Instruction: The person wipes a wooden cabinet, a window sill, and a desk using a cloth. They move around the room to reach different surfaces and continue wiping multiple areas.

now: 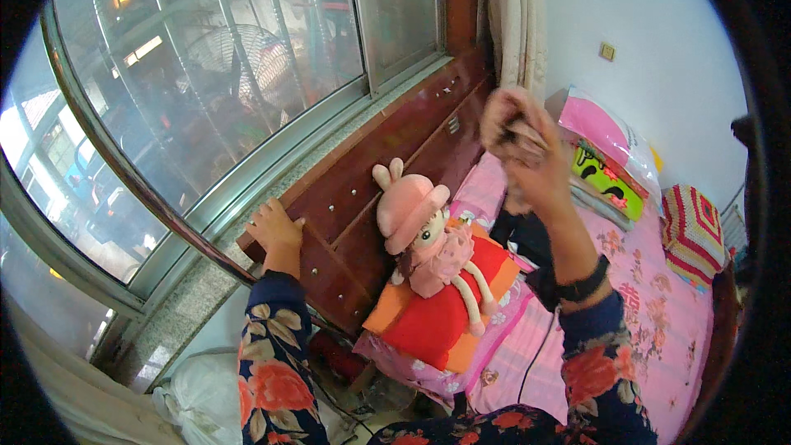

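My left hand [276, 228] rests on the end of the dark red wooden headboard [346, 198], its fingers over the top edge. My right hand [525, 136] is raised above the bed and blurred; something dark shows at its fingers, and whether it holds a thing I cannot tell. Between the hands a plush doll [414, 216] in a pink hat and dress leans against the headboard. The doll sits on a red and orange pillow [426, 327]. A black cloth item [525, 238] lies on the bed below my right wrist.
The bed has a pink floral sheet [618, 284]. Beyond my right hand are a pink and clear plastic package [602, 117], a green patterned box [599, 176] and a striped crocheted cover [692, 228]. A barred window [247, 74] borders the headboard. A white plastic bag [204, 395] stands at lower left.
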`<state>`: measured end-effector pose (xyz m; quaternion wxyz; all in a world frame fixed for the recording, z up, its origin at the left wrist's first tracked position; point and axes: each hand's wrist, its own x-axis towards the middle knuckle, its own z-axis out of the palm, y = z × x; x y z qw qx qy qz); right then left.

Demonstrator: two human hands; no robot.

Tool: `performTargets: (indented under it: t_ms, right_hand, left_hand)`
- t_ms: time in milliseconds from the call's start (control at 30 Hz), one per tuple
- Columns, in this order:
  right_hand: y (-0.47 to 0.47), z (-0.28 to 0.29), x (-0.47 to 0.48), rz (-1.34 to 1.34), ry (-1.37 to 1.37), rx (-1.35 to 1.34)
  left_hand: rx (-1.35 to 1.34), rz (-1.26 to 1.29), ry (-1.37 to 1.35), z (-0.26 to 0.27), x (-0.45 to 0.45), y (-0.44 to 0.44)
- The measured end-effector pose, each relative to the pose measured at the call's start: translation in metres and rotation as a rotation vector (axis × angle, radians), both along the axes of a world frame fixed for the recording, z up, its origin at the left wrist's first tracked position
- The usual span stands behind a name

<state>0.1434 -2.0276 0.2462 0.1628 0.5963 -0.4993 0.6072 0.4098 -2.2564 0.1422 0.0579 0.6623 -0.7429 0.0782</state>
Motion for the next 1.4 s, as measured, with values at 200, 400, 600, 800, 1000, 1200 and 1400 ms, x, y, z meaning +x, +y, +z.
performTargets:
  t_ms: [200,400,600,800,1000,1200,1400]
  right_hand:
    - [-0.128,-0.014,0.047,0.125,0.212,0.084]
    - [-0.21,-0.072,0.11,0.144,0.327,0.514]
    - [-0.249,-0.094,0.118,-0.06,0.628,0.615]
    - [-0.293,-0.097,0.034,-0.28,0.3,0.886]
    - [-0.295,-0.101,-0.03,-0.532,0.291,0.794]
    - [-0.306,-0.097,-0.031,-0.543,0.36,0.854]
    - [-0.285,-0.099,-0.002,-0.246,0.325,0.798]
  left_hand:
    - [-0.026,-0.03,0.054,-0.005,0.001,-0.002]
    - [-0.072,-0.058,0.111,-0.008,0.002,-0.004]
    - [-0.135,-0.064,0.065,-0.012,0.001,-0.006]
    - [-0.151,-0.066,0.074,-0.016,0.002,-0.007]
    - [-0.148,-0.064,0.083,-0.015,0.001,-0.008]
    - [-0.119,-0.047,0.096,-0.012,-0.002,-0.008]
    - [-0.129,-0.032,0.059,-0.015,-0.002,-0.009]
